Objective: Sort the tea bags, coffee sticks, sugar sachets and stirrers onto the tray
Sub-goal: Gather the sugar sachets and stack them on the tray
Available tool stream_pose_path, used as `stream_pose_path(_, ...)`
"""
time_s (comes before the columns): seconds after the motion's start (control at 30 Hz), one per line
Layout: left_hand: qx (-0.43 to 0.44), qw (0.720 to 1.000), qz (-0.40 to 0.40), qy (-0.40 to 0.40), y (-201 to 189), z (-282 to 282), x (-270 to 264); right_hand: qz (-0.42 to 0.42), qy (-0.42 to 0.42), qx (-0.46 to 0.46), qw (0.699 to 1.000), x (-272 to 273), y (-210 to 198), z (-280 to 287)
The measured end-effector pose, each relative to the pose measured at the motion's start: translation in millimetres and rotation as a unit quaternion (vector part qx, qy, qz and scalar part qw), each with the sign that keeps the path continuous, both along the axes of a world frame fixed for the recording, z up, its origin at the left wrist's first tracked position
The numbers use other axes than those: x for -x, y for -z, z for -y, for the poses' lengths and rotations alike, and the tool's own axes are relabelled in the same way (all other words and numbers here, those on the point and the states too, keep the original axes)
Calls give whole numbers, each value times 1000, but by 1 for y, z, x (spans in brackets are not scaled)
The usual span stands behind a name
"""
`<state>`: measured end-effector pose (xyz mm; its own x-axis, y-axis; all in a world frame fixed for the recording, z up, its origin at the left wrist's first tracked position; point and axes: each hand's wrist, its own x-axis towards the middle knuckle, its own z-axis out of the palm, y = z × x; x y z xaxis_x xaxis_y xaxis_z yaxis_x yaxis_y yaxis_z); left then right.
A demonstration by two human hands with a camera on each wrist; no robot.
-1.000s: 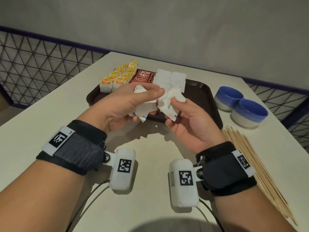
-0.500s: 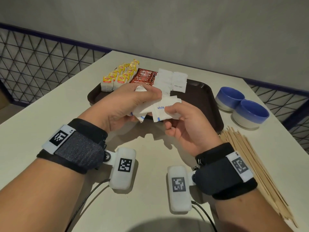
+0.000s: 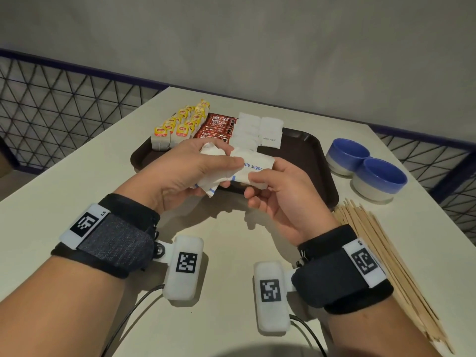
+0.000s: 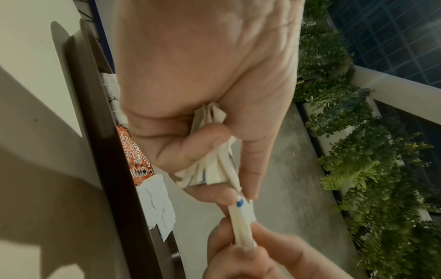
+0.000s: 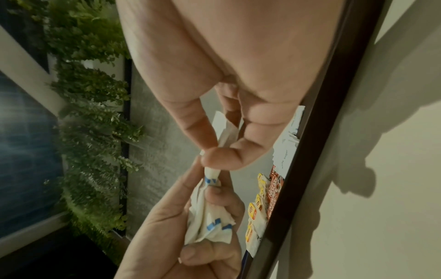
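Above the near rim of the tray (image 3: 327,176), the left hand (image 3: 180,173) gripped a bunch of sugar sachets (image 3: 216,173), too crumpled to count, while right-hand fingers (image 3: 260,179) pinched one sachet (image 3: 253,167), its long axis lying left to right. Two blue bowls (image 3: 365,163) stood beside the stirrers (image 3: 386,258) on the counter (image 3: 64,181).
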<state>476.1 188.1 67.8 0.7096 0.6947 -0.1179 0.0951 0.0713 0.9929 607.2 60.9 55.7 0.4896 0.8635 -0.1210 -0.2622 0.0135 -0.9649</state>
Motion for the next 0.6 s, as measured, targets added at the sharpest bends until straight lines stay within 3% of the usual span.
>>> stream_pose_path(0.33,16,1000,0,-8,-2,3,-1,65,36,43,996,-4,2,0)
stream_pose_path(0.47,26,1000,3,7,-4,5,1,22,36,43,998,-11,2,2)
stream_pose_path(0.6,55,998,21,9,-6,6,1,31,3,42,999,-15,-7,7)
